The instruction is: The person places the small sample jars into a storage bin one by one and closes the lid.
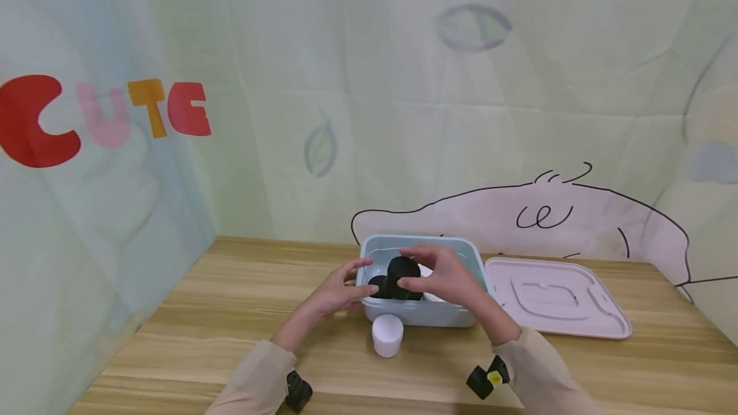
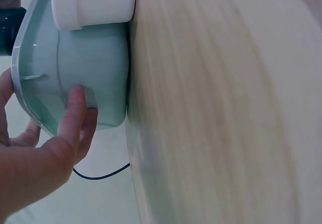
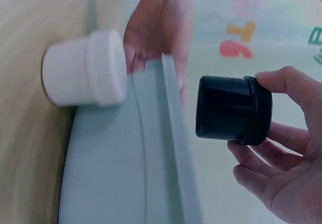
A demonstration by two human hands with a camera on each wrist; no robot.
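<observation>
My right hand [image 1: 445, 277] pinches a black lidded jar [image 3: 224, 108] by its cap, thumb on one side and fingers on the other. The jar is above the rim of a light blue plastic bin [image 1: 423, 316]. At the bin's left end, my left hand [image 2: 43, 158] grips the rim, with fingertips against the outer wall. A second black round thing [image 1: 378, 286] lies inside the bin on the left, and a white item [image 1: 429, 272] shows partly behind my right hand. A white lidded jar [image 1: 387, 335] stands upright just in front of the bin.
To the bin's right, a pale pink lid [image 1: 559, 322] lies flat on the wooden table [image 1: 259, 287]. A printed cloth backdrop [image 1: 392, 114] hangs along the table's back and left sides. In the left wrist view, a dark line curves across the cloth.
</observation>
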